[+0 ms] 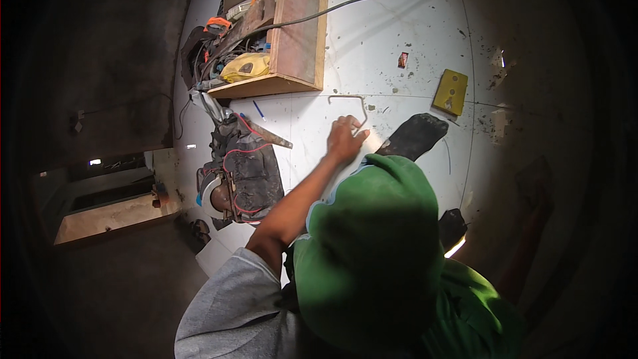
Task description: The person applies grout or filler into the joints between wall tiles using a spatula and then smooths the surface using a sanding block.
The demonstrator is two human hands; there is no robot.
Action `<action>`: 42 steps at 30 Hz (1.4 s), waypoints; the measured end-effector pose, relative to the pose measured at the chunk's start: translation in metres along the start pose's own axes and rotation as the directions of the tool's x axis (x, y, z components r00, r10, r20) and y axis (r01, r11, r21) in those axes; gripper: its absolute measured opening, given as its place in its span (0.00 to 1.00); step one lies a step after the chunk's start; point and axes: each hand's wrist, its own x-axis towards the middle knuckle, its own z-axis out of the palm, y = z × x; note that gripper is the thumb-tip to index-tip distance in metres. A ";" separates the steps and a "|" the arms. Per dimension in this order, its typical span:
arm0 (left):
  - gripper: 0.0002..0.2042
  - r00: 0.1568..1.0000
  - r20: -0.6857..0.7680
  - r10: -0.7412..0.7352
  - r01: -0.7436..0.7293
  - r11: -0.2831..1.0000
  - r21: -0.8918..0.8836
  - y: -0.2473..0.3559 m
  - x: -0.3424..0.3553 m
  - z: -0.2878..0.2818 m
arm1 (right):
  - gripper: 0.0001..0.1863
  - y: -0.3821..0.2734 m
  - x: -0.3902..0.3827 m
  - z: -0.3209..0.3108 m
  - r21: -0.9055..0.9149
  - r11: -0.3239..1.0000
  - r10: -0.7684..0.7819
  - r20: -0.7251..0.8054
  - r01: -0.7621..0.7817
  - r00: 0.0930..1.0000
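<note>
I have the left hand (347,139) pinching one end of a bent metal rod (365,109), just off the near right corner of the wooden box (296,43). Well right of that box lies a yellow case (452,90); farther right, I cannot tell the right hand's (539,194) grip (too deep in shadow).

Right hand (541,199) blurred into shadow, its grip unclear.

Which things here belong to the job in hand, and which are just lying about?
Apparently in the job:
- bent metal rod, its near end at the fingers of the left hand

Apparently just lying about:
- filled wooden box
- yellow flat object
- black bag
- thin blue stick
- small red scrap
</note>
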 end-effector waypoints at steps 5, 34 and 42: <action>0.11 0.995 -0.046 -0.093 0.059 0.872 -0.485 0.047 -0.012 -0.012 | 0.41 0.002 -0.005 0.002 0.024 1.000 0.002 -0.056 -0.001 0.998; 0.22 0.875 -0.040 0.483 -0.481 0.858 -0.178 0.200 0.122 -0.163 | 0.39 0.001 0.025 -0.081 -0.311 0.948 -0.224 -0.506 0.066 0.833; 0.22 0.332 0.475 0.815 -0.831 0.491 -0.261 0.359 0.094 0.042 | 0.24 -0.083 0.054 0.033 -0.832 0.465 -0.536 0.008 0.303 0.844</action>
